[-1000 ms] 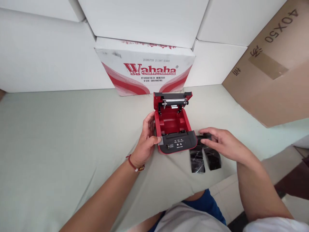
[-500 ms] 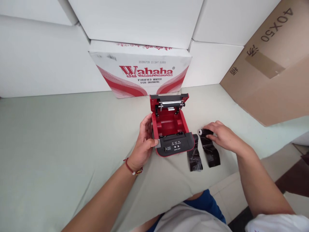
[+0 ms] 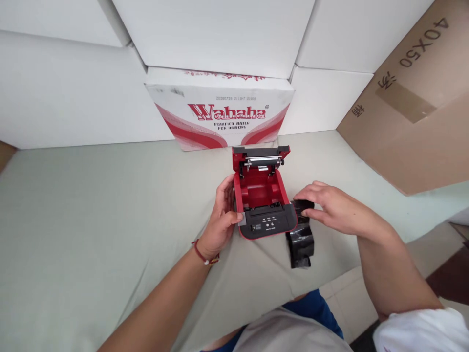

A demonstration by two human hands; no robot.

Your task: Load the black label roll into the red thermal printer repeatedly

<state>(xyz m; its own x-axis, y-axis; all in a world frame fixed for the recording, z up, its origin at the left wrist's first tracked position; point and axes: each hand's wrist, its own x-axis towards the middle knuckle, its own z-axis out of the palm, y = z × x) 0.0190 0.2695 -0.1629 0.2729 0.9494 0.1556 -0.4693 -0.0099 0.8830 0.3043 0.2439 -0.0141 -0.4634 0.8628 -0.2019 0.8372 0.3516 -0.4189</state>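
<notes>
A small red and black printer (image 3: 269,224) stands on the cloth with its lid (image 3: 261,154) raised and its red compartment bare inside. My left hand (image 3: 220,222) is closed round its left side, thumb on the front corner. Just right of the printer, my right hand (image 3: 335,208) pinches a roll of black film (image 3: 304,205) between thumb and fingers. Below that roll a crumpled black film strip (image 3: 302,244) lies close to the printer's right edge. Where the held film ends and the lying strip begins, I cannot tell.
Behind the printer a white and red water carton (image 3: 229,115) stands against stacked white boxes (image 3: 212,34). A large brown carton (image 3: 414,112) is at the right. Pale green cloth (image 3: 91,220) covers the table, whose front edge is near my body.
My right hand has moved left with the black roll, bringing it over the other black film beside the printer. My left hand keeps its hold on the printer. The view has shifted slightly.
</notes>
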